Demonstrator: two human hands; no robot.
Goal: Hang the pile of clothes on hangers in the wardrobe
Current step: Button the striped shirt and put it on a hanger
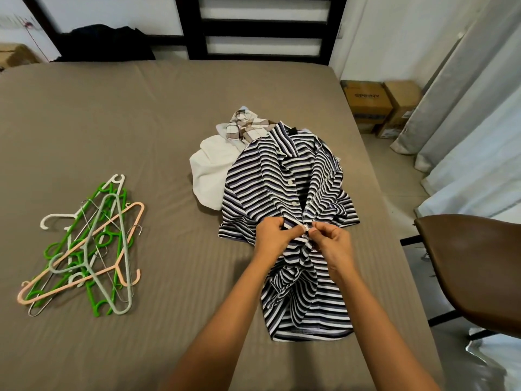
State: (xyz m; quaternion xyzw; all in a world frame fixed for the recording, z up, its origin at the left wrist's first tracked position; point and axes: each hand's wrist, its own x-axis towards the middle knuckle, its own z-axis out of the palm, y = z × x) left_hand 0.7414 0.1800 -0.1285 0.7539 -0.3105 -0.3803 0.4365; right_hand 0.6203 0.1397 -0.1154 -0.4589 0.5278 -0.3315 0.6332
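A black, white and purple striped button shirt (284,176) lies front-up on the brown bed (141,122), collar towards the headboard. My left hand (272,235) and my right hand (331,239) both pinch its front placket at a white button in the middle of the shirt, one hand on each edge. Under the shirt's top left corner lie a white garment (210,167) and a checked beige one (248,125). A heap of hangers (87,249), green, peach, grey-green, white and wire, rests on the bed's left side, well apart from the clothes.
A dark garment (104,45) sits at the head of the bed against the black slatted headboard (265,26). A brown chair (476,266) stands close by the bed's right edge. Cardboard boxes (377,105) and pale curtains (465,108) fill the right side.
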